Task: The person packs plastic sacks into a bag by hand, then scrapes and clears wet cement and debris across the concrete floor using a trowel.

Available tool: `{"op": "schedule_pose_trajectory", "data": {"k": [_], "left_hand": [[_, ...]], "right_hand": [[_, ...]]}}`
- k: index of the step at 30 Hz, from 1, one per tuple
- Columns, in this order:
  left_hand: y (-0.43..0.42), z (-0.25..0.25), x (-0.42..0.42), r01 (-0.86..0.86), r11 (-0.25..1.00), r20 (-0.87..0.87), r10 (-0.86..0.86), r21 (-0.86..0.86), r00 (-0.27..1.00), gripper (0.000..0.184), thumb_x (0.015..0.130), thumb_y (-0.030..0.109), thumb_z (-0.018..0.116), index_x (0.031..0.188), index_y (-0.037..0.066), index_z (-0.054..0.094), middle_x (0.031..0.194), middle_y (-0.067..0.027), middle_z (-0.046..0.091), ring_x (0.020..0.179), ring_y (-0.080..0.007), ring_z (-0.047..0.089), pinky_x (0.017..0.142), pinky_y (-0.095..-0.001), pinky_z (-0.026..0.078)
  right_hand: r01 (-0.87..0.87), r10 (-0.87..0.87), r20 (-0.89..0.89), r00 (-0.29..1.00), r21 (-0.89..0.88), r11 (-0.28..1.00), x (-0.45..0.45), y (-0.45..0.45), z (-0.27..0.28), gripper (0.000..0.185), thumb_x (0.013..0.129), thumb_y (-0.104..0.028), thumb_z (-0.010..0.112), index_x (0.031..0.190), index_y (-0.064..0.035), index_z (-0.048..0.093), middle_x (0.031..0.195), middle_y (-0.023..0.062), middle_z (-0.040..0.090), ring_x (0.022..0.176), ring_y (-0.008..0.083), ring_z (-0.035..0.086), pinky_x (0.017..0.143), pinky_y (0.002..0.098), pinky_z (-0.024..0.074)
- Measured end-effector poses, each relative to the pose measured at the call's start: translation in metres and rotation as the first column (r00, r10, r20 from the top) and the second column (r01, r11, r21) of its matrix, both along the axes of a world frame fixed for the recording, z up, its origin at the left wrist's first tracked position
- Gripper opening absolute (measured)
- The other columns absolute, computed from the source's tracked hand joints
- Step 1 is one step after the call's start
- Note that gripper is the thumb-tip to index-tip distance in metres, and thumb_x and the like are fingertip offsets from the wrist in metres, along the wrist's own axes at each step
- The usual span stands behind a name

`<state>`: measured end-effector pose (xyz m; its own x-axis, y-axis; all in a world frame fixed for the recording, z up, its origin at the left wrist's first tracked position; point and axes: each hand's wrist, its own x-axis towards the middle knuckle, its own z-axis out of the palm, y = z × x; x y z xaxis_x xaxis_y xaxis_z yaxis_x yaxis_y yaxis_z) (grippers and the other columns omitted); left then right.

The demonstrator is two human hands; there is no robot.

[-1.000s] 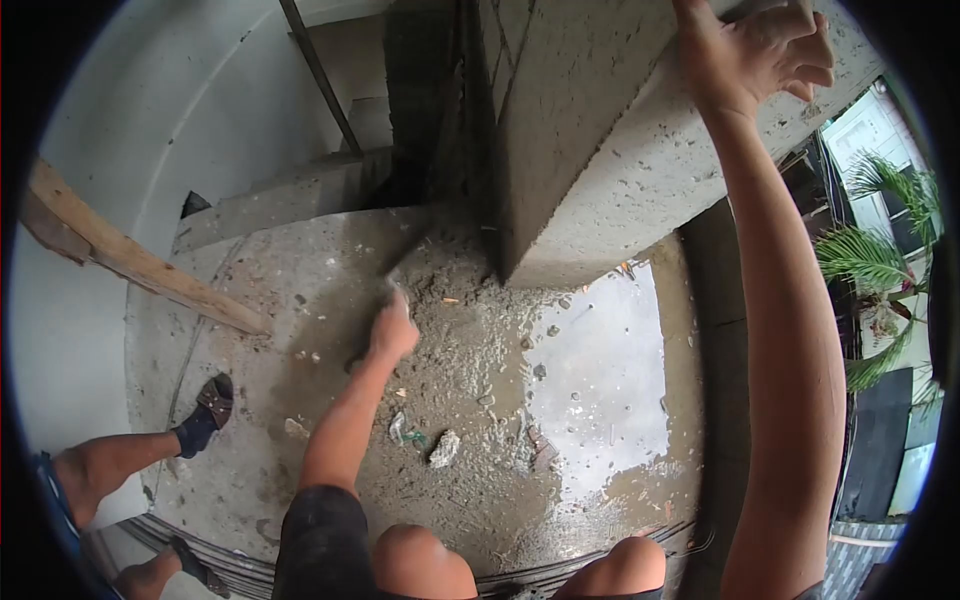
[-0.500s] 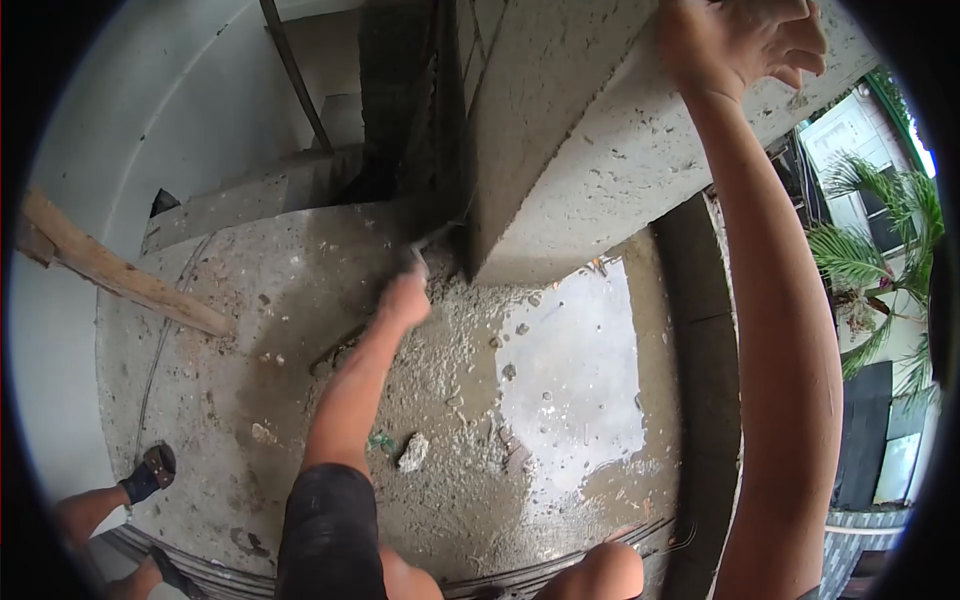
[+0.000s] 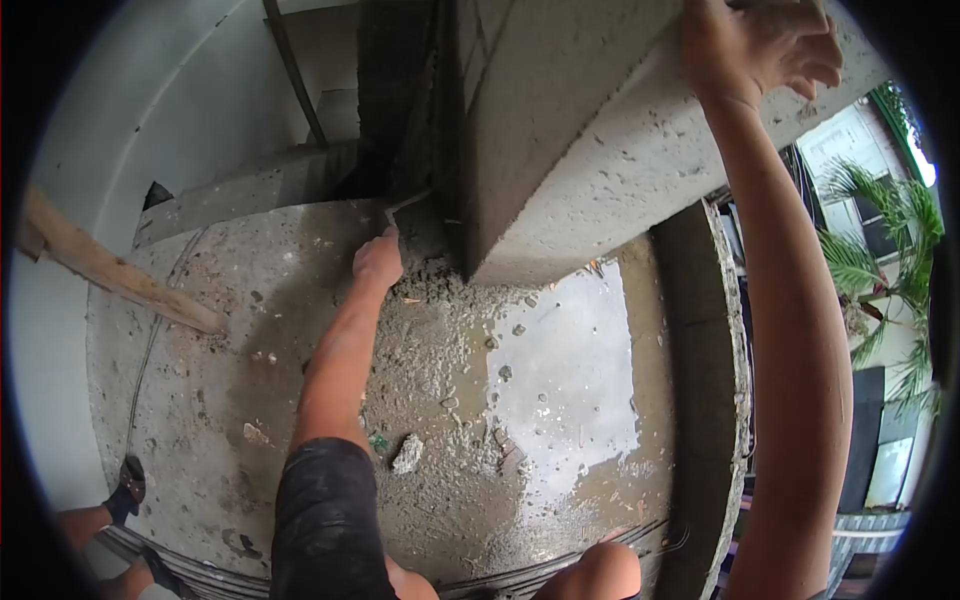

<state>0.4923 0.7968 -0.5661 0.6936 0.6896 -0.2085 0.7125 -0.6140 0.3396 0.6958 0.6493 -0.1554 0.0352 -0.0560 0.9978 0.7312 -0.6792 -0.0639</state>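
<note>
My left hand [image 3: 378, 263] is closed around the handle of a trowel [image 3: 408, 202], whose thin blade points toward the dark corner beside the concrete column [image 3: 590, 160]. The blade is seen nearly edge-on. Wet, lumpy mortar [image 3: 432, 285] lies on the floor at the foot of the column, close to that hand. Up at the top right, my right hand [image 3: 765, 45] rests against the column's side, its fingers apart and slightly bent, holding nothing.
A wooden post [image 3: 130, 275] leans at the left. Another person's foot [image 3: 127, 490] is at lower left. A concrete lump [image 3: 408, 454] lies by a shiny puddle [image 3: 565, 380]. Steel bars [image 3: 520, 575] run along the bottom; a low concrete wall [image 3: 700, 380] borders the right.
My left hand and the trowel have moved up and left, toward the dark corner. My right hand shows slightly farther right, still on the column. The other person's foot has shifted.
</note>
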Motion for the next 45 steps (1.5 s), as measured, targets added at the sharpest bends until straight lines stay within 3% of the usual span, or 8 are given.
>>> {"op": "schedule_pose_trajectory", "data": {"k": [9, 15, 17, 25, 27, 30, 38, 45], "left_hand": [[-0.011, 0.042, -0.107, 0.345, 0.913, -0.099, -0.372, -0.216, 0.923, 0.042, 0.073, 0.004, 0.053, 0.115, 0.004, 0.047, 0.099, -0.0288, 0.061, 0.097, -0.0439, 0.059, 0.083, -0.0500, 0.047], [0.004, -0.032, -0.012, -0.287, 0.944, 0.157, 0.312, -0.159, 0.937, 0.038, 0.077, 0.009, 0.055, 0.109, -0.009, 0.047, 0.102, -0.0290, 0.062, 0.094, -0.0399, 0.062, 0.076, -0.0477, 0.050], [-0.016, -0.016, 0.001, -0.306, 0.705, 0.100, 0.472, -0.640, 0.876, 0.038, 0.074, 0.003, 0.049, 0.110, -0.009, 0.043, 0.087, -0.0249, 0.062, 0.065, -0.0339, 0.064, 0.051, -0.0427, 0.049], [-0.013, -0.021, -0.038, -0.070, 0.186, 0.069, 0.648, -0.980, 0.758, 0.018, 0.081, 0.017, 0.058, 0.092, 0.011, 0.046, 0.065, -0.0030, 0.050, 0.045, -0.0147, 0.047, 0.040, -0.0312, 0.040], [0.002, -0.008, -0.016, -0.066, 0.047, 0.021, 0.935, -0.997, 0.354, 0.027, 0.091, 0.034, 0.051, 0.084, 0.008, 0.048, 0.059, -0.0028, 0.044, 0.045, -0.0161, 0.045, 0.041, -0.0322, 0.041], [-0.018, -0.018, 0.030, -0.088, -0.024, -0.065, 0.865, -0.996, 0.497, 0.036, 0.094, 0.045, 0.045, 0.087, 0.010, 0.045, 0.061, -0.0027, 0.044, 0.046, -0.0149, 0.045, 0.042, -0.0322, 0.042], [-0.052, -0.001, -0.045, -0.171, 0.220, -0.089, 0.337, -0.960, 0.937, 0.041, 0.094, 0.049, 0.044, 0.099, 0.008, 0.044, 0.064, -0.0057, 0.046, 0.047, -0.0148, 0.044, 0.040, -0.0328, 0.043], [0.022, -0.011, 0.052, -0.146, 0.611, 0.253, 0.517, -0.778, 0.818, 0.044, 0.094, 0.043, 0.044, 0.121, 0.008, 0.045, 0.071, -0.0106, 0.056, 0.051, -0.0195, 0.054, 0.046, -0.0360, 0.048]], "right_hand": [[0.010, -0.007, 0.224, 0.975, -0.012, 1.000, -0.018, -0.014, 0.009, 0.095, 0.064, -0.058, 0.062, 0.137, -0.0082, 0.026, 0.130, 0.0209, 0.025, 0.117, 0.0378, 0.024, 0.095, 0.0618, 0.0183], [0.048, -0.075, 0.237, 0.969, 0.119, 0.992, -0.009, -0.008, 0.004, 0.089, 0.071, -0.056, 0.063, 0.134, -0.0015, 0.032, 0.140, 0.0226, 0.024, 0.131, 0.0386, 0.017, 0.101, 0.0597, 0.0149], [-0.496, 0.466, -0.272, 0.842, -0.050, 0.867, -0.009, -0.010, 0.003, 0.080, 0.077, -0.052, 0.063, 0.131, 0.0021, 0.040, 0.137, 0.0249, 0.035, 0.130, 0.0361, 0.028, 0.105, 0.0506, 0.0182], [-0.116, 0.081, 0.401, 0.912, 0.064, 0.991, 0.008, 0.009, 0.008, 0.083, 0.079, -0.054, 0.060, 0.134, 0.0046, 0.038, 0.138, 0.0257, 0.037, 0.130, 0.0370, 0.031, 0.109, 0.0454, 0.0145], [-0.165, 0.173, 0.252, 0.952, -0.053, 0.985, 0.004, -0.004, 0.005, 0.085, 0.079, -0.055, 0.059, 0.135, 0.0040, 0.036, 0.140, 0.0258, 0.035, 0.131, 0.0375, 0.029, 0.109, 0.0463, 0.0131], [-0.407, 0.370, -0.173, 0.913, -0.304, 0.861, -0.038, -0.037, 0.012, 0.088, 0.078, -0.057, 0.059, 0.137, 0.0027, 0.034, 0.143, 0.0260, 0.031, 0.134, 0.0386, 0.025, 0.110, 0.0479, 0.0099], [0.024, -0.024, 0.017, 1.000, -0.023, 0.999, 0.002, -0.005, -0.005, 0.108, 0.074, -0.069, 0.053, 0.146, -0.0023, 0.007, 0.151, 0.0243, 0.001, 0.139, 0.0404, -0.003, 0.102, 0.0654, -0.0067], [0.026, -0.027, 0.007, 1.000, 0.055, 0.998, -0.016, 0.000, -0.002, 0.104, 0.074, -0.065, 0.055, 0.146, -0.0030, 0.011, 0.151, 0.0243, 0.006, 0.139, 0.0404, -0.002, 0.104, 0.0638, -0.0040]]}}
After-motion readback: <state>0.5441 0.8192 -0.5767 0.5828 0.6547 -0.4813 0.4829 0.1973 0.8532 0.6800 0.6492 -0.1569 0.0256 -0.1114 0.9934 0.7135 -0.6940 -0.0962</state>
